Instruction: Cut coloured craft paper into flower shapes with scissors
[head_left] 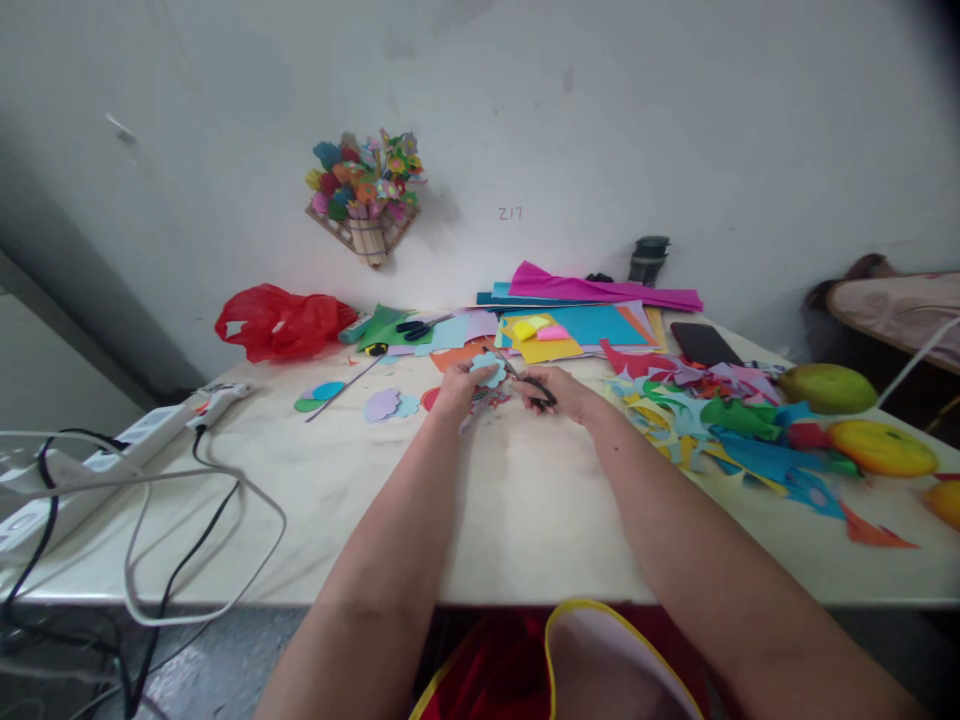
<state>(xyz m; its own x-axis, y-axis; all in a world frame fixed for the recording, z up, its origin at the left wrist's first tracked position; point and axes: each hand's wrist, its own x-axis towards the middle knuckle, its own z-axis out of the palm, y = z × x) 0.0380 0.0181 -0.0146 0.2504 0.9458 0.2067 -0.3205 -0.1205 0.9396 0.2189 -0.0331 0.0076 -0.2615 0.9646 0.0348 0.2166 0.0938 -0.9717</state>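
Observation:
My left hand is closed on a light blue scalloped paper flower, held just above the table. In my right hand is a pair of scissors with black handles, its blades reaching to the right edge of the flower. Small paper snippets lie beneath my hands. To the left of my left hand rest a lilac scalloped paper cutout, a light blue one beside it and a red piece partly behind my fingers.
Colored paper sheets lie at the back, with a second pair of scissors and a red plastic bag to their left. Paper scraps, a phone and mangoes are at right. Power strips and cables occupy the left edge.

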